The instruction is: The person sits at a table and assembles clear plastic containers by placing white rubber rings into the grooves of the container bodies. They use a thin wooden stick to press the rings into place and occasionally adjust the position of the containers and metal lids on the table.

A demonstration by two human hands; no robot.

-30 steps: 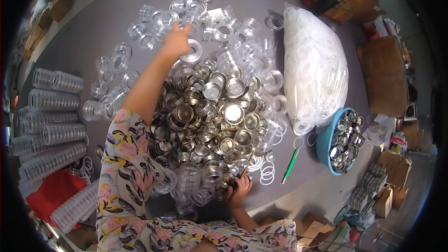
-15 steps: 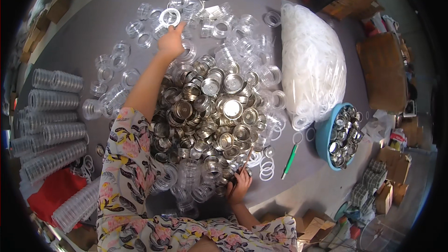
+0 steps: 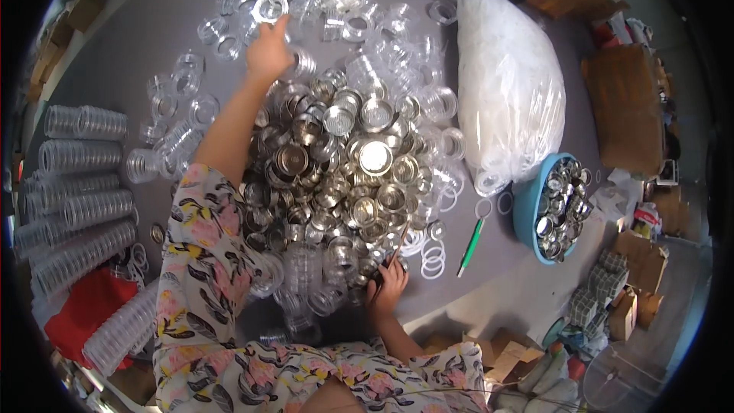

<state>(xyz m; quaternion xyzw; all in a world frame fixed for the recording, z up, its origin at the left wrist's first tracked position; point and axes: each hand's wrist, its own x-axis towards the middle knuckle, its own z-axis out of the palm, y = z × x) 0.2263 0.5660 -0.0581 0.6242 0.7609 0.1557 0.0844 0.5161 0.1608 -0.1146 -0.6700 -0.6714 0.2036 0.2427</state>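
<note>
My left hand (image 3: 269, 55) is stretched to the far left of the table, thumb and fingers at the near rim of a clear plastic ring (image 3: 271, 8) with a white band. They appear closed on that rim. My right hand (image 3: 388, 287) is close to my body at the near edge of the pile, fingers wrapped round a thin brownish stick-like tool (image 3: 401, 243); its exact kind is unclear. Between my arms lies a large heap of silvery metal caps (image 3: 329, 183), several with perforated tops. Loose clear plastic rings (image 3: 375, 65) surround the heap.
Stacked clear rings (image 3: 80, 157) line the left side by a red cloth (image 3: 88, 310). To the right are a plastic bag of white rings (image 3: 511, 84), a blue basin (image 3: 527, 218) of metal caps, a green-handled tool (image 3: 472, 248) and flat white rings (image 3: 433, 260). Cardboard boxes (image 3: 623, 107) stand beyond.
The whole view has shifted slightly, so the table's things sit higher in the picture. My left hand stays at the same clear ring, and my right hand keeps its hold on the thin tool.
</note>
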